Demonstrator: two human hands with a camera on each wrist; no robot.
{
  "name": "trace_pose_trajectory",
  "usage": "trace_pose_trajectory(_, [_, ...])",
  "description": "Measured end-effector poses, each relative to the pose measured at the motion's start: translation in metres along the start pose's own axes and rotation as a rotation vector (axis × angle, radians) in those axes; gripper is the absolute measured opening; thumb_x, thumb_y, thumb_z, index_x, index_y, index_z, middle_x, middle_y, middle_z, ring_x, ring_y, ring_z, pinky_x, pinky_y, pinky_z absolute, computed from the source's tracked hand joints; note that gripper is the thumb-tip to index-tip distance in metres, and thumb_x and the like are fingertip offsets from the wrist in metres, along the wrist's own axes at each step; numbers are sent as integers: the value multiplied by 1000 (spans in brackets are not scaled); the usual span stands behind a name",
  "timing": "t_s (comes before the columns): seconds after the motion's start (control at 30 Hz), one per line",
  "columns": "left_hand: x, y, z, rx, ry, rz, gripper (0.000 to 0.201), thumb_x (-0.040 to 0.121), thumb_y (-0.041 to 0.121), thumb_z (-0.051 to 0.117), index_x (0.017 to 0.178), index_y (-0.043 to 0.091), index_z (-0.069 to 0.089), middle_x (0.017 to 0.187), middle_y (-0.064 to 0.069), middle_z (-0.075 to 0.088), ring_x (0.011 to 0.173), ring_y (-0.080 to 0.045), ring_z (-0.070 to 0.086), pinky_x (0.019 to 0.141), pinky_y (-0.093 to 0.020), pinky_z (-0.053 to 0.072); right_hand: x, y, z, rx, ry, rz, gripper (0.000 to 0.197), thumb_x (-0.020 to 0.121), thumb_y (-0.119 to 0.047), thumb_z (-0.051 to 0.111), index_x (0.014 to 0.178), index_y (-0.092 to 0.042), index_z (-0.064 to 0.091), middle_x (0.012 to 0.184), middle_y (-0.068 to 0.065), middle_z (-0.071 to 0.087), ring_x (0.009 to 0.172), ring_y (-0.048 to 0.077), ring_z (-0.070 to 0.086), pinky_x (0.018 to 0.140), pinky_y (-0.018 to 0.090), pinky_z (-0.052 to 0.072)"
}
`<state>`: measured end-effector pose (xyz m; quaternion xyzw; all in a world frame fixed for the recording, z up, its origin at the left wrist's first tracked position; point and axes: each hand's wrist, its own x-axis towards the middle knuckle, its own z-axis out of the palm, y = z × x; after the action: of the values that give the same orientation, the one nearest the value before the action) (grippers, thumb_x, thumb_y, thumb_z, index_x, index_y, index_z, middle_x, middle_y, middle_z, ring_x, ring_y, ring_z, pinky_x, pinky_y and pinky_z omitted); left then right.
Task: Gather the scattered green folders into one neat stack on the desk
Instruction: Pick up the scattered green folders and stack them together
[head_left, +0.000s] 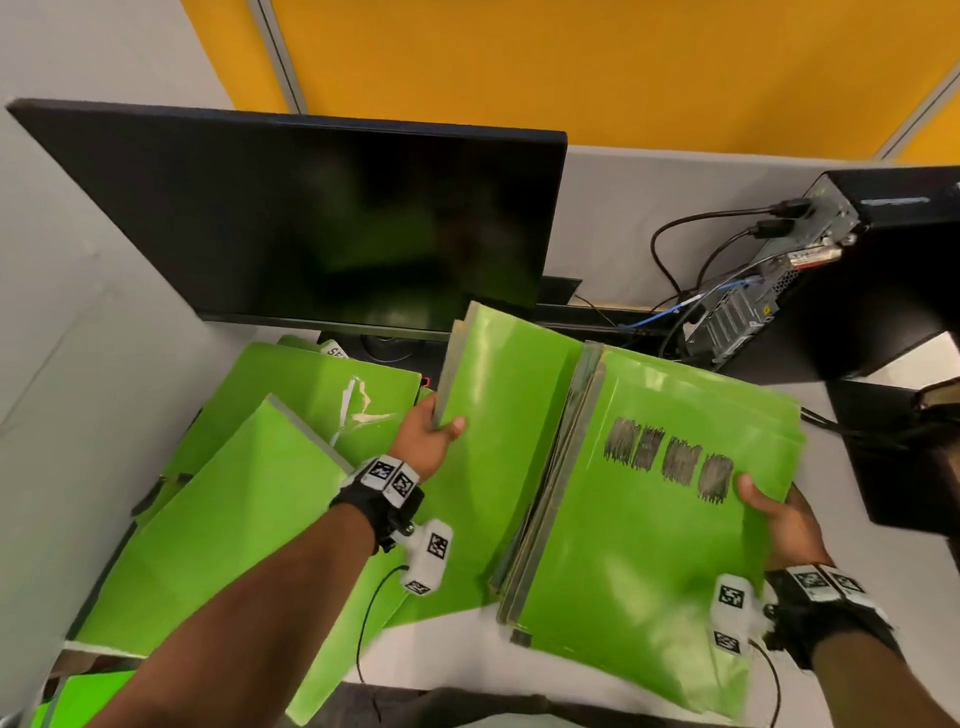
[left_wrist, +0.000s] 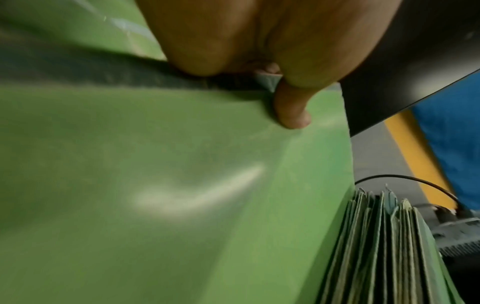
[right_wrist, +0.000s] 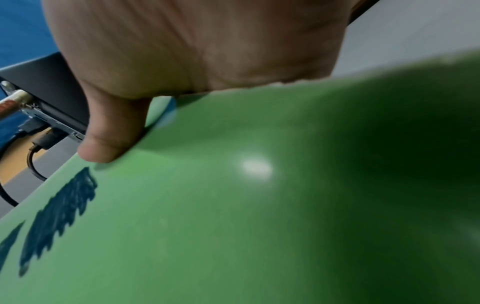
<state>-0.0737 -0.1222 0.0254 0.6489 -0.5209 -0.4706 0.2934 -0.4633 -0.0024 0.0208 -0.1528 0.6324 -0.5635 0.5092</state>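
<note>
My left hand (head_left: 434, 431) grips the left edge of a green folder (head_left: 498, 415) tilted up in front of the monitor, thumb on its face; the thumb (left_wrist: 291, 109) shows on that folder (left_wrist: 182, 185) in the left wrist view. My right hand (head_left: 774, 512) holds the right edge of a thick stack of green folders (head_left: 639, 519) whose top cover bears scribbled dark marks (head_left: 670, 460). The thumb (right_wrist: 111, 131) lies on that cover (right_wrist: 259, 216) in the right wrist view. The stack's layered edges (left_wrist: 389, 253) abut the tilted folder. More green folders (head_left: 249, 509) lie scattered at the left.
A black monitor (head_left: 311, 218) stands at the back of the white desk (head_left: 441, 644). A black computer case (head_left: 852, 270) with cables (head_left: 675, 249) is at the back right. A dark object (head_left: 904, 452) lies at the right edge. Grey partition walls enclose the left.
</note>
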Motion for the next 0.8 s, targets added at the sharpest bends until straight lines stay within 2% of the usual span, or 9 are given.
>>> trace_pose_trajectory(0.07, [1, 4, -14, -95, 34, 17, 40, 88, 13, 63, 125, 5, 50, 111, -14, 60, 102, -24, 52, 102, -46, 41, 2, -3, -1, -2, -17, -15, 38, 97, -6, 52, 135, -10, 57, 105, 8, 76, 84, 31, 74, 65, 52, 60])
trace_pose_trajectory(0.13, [1, 11, -29, -138, 71, 58, 43, 89, 12, 61, 129, 6, 47, 118, -9, 58, 109, -22, 50, 103, -41, 39, -1, -3, 0, -25, -6, -22, 38, 96, -7, 55, 134, -11, 58, 109, 10, 75, 89, 35, 73, 69, 57, 59])
trace_pose_trajectory(0.23, [1, 29, -48, -131, 97, 224, 29, 88, 10, 60, 116, 12, 51, 105, -10, 60, 98, -21, 52, 90, -33, 41, -3, -2, -2, -39, 5, -12, 39, 94, -11, 58, 134, -14, 59, 125, 19, 67, 103, 44, 67, 83, 68, 51])
trace_pose_trajectory(0.37, [-3, 66, -80, -206, 250, 359, 23, 87, -2, 59, 105, 9, 51, 78, 8, 51, 72, -2, 47, 69, -14, 41, -7, -5, 3, -72, 15, -44, 31, 93, -11, 61, 123, -15, 65, 113, 10, 73, 86, 30, 74, 71, 47, 57])
trace_pose_trajectory(0.47, [-7, 86, -97, -333, 252, 440, 26, 86, 7, 59, 109, 19, 55, 98, -2, 64, 92, -19, 62, 84, -33, 51, -10, -5, 8, -118, 44, -53, 70, 68, -35, 82, 131, -14, 61, 121, 15, 69, 100, 35, 69, 86, 52, 52])
trace_pose_trajectory(0.53, [-12, 95, -95, -345, 226, 461, 30, 85, 10, 59, 109, 27, 55, 106, -7, 63, 103, -30, 60, 91, -42, 50, -9, -3, 13, -141, 61, -53, 84, 55, -42, 85, 131, -16, 61, 122, 15, 69, 106, 38, 66, 92, 59, 49])
trace_pose_trajectory(0.6, [-17, 103, -85, -304, 213, 492, 28, 87, 4, 59, 111, 18, 53, 100, -2, 62, 95, -18, 60, 89, -34, 51, -5, 0, 16, -140, 68, -58, 76, 62, -36, 83, 132, -16, 61, 123, 16, 68, 109, 40, 65, 91, 58, 49])
trace_pose_trajectory(0.7, [-22, 107, -71, -169, 306, 586, 20, 86, 6, 61, 102, 12, 50, 77, 0, 46, 68, -5, 43, 66, -22, 43, -1, 3, 16, -134, 64, -79, 51, 86, -16, 71, 135, -15, 58, 127, 16, 65, 113, 38, 62, 83, 41, 50])
trace_pose_trajectory(0.8, [-25, 118, -80, -180, 418, 667, 20, 84, 5, 60, 96, 14, 48, 71, 12, 41, 62, 6, 40, 61, -10, 36, 5, 7, 11, -130, 87, -73, 44, 90, -9, 66, 133, -15, 60, 124, 15, 67, 114, 39, 61, 90, 47, 49])
